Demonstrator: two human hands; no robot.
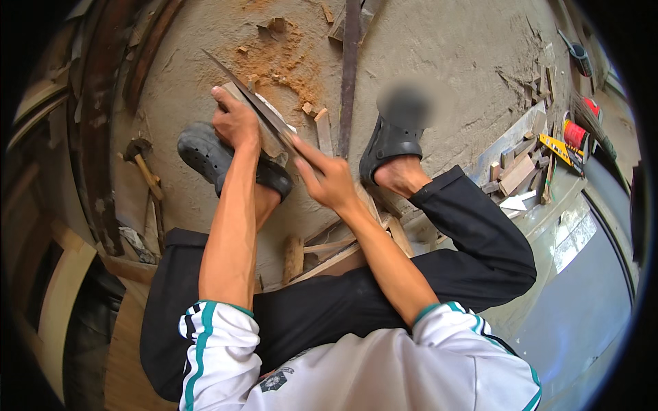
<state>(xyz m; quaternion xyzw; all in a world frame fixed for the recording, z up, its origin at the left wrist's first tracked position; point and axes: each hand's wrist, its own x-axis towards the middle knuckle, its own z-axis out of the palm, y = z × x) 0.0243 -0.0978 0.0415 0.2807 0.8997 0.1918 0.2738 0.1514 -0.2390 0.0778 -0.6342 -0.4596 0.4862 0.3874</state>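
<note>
Long, thin grey metal blade (255, 103): lies across a small pale wooden block (269, 134) on the concrete floor (439, 48), just ahead of the feet. Long axis runs from 10 o'clock (free tip) to 4 o'clock. Left hand (235, 123) clamped over the block and blade at mid-length, at 9 o'clock from the block. Right hand (330, 179) closed on the blade's near end, at 4 o'clock from the block. Both hands on the blade; left nearer the tip. Dark rubber clog (212, 159) directly beneath the left forearm, touching the block. Orange sawdust pile (284, 65) at 12 o'clock. Wooden-handled hammer (145, 171) at 9 o'clock, well apart.
</note>
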